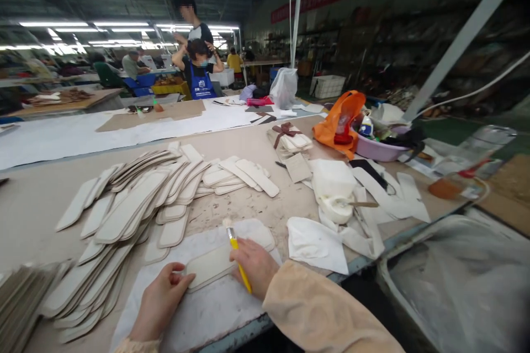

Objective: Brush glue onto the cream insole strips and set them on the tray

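A yellow-handled brush [244, 267] is gripped in my right hand [259, 267], its pale bristles pointing up and away from me. Under that hand lies a long white panel with rounded corners [209, 269], flat on a white sheet [215, 320]. My left hand [161, 295] pinches the panel's left end between thumb and fingers. Part of the panel is covered by my right hand. Beyond both hands, many similar white pieces [136, 204] lie fanned in overlapping rows. To the right stands a cut-open white plastic jug [333, 185] with a flat stick [364, 204] at its mouth.
A crumpled white cloth [317, 242] lies near the table edge. Farther right are an orange bag [339, 121] and a pink basin [379, 149] of items. Stacked pieces [28, 303] fill the lower left. Two people are behind the far table; a plastic-lined bin [459, 287] stands at right.
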A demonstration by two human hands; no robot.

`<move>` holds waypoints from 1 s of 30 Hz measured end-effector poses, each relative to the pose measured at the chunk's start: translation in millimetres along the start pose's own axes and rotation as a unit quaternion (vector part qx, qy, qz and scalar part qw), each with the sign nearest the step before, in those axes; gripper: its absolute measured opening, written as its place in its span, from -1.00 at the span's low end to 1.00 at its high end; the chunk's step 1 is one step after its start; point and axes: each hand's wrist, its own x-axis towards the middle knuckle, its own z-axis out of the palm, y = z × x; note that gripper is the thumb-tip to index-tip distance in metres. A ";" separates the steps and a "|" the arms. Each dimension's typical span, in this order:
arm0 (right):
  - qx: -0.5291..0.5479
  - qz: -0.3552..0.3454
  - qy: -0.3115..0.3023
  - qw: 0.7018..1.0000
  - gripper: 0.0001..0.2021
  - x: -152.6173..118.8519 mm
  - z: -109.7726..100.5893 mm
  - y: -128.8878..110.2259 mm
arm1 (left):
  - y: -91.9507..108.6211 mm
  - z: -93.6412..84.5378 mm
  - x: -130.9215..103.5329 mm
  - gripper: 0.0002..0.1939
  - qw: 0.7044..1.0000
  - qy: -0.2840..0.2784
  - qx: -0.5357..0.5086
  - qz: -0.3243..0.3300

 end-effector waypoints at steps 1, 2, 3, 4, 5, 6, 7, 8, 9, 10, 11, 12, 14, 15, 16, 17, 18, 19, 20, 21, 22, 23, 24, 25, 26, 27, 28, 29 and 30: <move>0.003 -0.001 -0.014 1.000 -0.65 -0.6 5.4 -3.7 | -1.5 0.3 1.4 -0.54 1.000 -0.003 -0.001 -0.002; 0.003 0.001 -0.024 1.000 -0.63 -1.2 9.4 -5.9 | -2.7 0.6 2.4 -0.53 1.000 -0.005 -0.003 -0.003; 0.003 0.005 -0.030 1.000 -0.62 -2.1 11.8 -6.8 | -3.5 0.7 3.1 -0.53 1.000 -0.006 -0.002 -0.004; 0.001 0.009 -0.030 0.999 -0.62 -3.0 12.6 -6.6 | -3.8 0.7 3.3 -0.52 1.000 -0.007 0.001 -0.003; -0.003 0.016 -0.028 0.999 -0.64 -4.1 12.1 -5.7 | -3.6 0.5 3.2 -0.53 1.000 -0.008 0.006 -0.002; -0.009 0.025 -0.024 0.999 -0.65 -5.4 10.3 -4.4 | -2.9 0.0 2.9 -0.53 1.000 -0.008 0.012 0.000; -0.018 0.034 -0.019 0.999 -0.67 -6.8 7.7 -2.8 | -1.9 -0.5 2.4 -0.53 1.000 -0.009 0.019 0.001; -0.029 0.044 -0.015 0.999 -0.69 -8.4 4.5 -1.1 | -0.6 -1.2 1.9 -0.54 1.000 -0.010 0.026 0.002; -0.043 0.053 -0.012 0.998 -0.71 -10.1 1.1 0.7 | 0.8 -1.8 1.3 -0.54 0.999 -0.011 0.034 0.002; -0.057 0.060 -0.010 0.997 -0.73 -11.9 -2.4 2.7 | 2.2 -2.4 0.8 -0.55 0.999 -0.011 0.040 0.002; -0.070 0.066 -0.010 0.995 -0.75 -13.7 -5.7 4.9 | 3.2 -2.8 0.4 -0.55 0.999 -0.011 0.047 0.002; -0.081 0.070 -0.012 0.994 -0.77 -15.3 -9.0 7.3 | 3.8 -2.9 0.2 -0.55 0.999 -0.010 0.051 0.003; -0.096 0.079 -0.015 0.992 -0.80 -18.1 -15.0 13.0 | 3.4 -2.2 0.6 -0.56 0.998 -0.011 0.056 0.004; -0.102 0.083 -0.016 0.991 -0.81 -19.2 -17.9 15.9 | 2.4 -1.5 1.0 -0.57 0.998 -0.013 0.056 0.004; -0.108 0.087 -0.016 0.990 -0.81 -20.1 -20.8 18.7 | 1.1 -0.7 1.5 -0.57 0.998 -0.014 0.055 0.004; -0.113 0.087 -0.016 0.990 -0.81 -20.9 -23.5 21.2 | -0.5 0.1 2.0 -0.57 0.998 -0.015 0.054 0.004; -0.117 0.085 -0.018 0.989 -0.81 -21.6 -26.0 23.2 | -2.0 0.8 2.4 -0.58 0.999 -0.015 0.051 0.005; -0.119 0.082 -0.018 0.989 -0.81 -22.2 -28.2 24.7 | -3.4 1.2 2.5 -0.58 0.999 -0.014 0.049 0.007; -0.120 0.079 -0.018 0.989 -0.81 -22.7 -29.7 25.8 | -4.6 1.5 2.5 -0.58 0.999 -0.013 0.048 0.008; -0.120 0.078 -0.017 0.990 -0.81 -23.1 -30.7 26.4 | -5.2 1.5 2.3 -0.59 0.999 -0.011 0.048 0.011; -0.122 0.078 -0.017 0.989 -0.81 -23.5 -31.0 26.7 | -5.5 1.2 1.9 -0.59 0.999 -0.010 0.049 0.012; -0.124 0.078 -0.016 0.989 -0.81 -23.7 -30.8 26.8 | -5.2 0.9 1.4 -0.58 0.999 -0.010 0.050 0.013; -0.128 0.080 -0.015 0.988 -0.81 -23.9 -30.3 26.9 | -4.5 0.4 0.9 -0.58 0.998 -0.010 0.052 0.015; -0.131 0.079 -0.016 0.988 -0.81 -23.9 -29.7 26.9 | -3.5 -0.1 0.5 -0.57 0.998 -0.011 0.054 0.016; -0.134 0.077 -0.017 0.988 -0.81 -23.9 -29.3 27.0 | -2.3 -0.5 0.1 -0.57 0.998 -0.012 0.056 0.015; -0.137 0.075 -0.017 0.988 -0.82 -23.8 -29.0 27.2 | -0.9 -0.9 -0.1 -0.57 0.998 -0.013 0.059 0.014; -0.139 0.073 -0.018 0.987 -0.83 -23.8 -29.1 27.4 | 0.4 -1.2 -0.3 -0.57 0.998 -0.014 0.063 0.012; -0.140 0.073 -0.019 0.987 -0.83 -23.8 -29.5 27.6 | 1.5 -1.4 -0.4 -0.57 0.998 -0.013 0.066 0.010; -0.143 0.073 -0.020 0.987 -0.83 -23.9 -30.1 27.7 | 2.4 -1.5 -0.5 -0.58 0.997 -0.012 0.070 0.009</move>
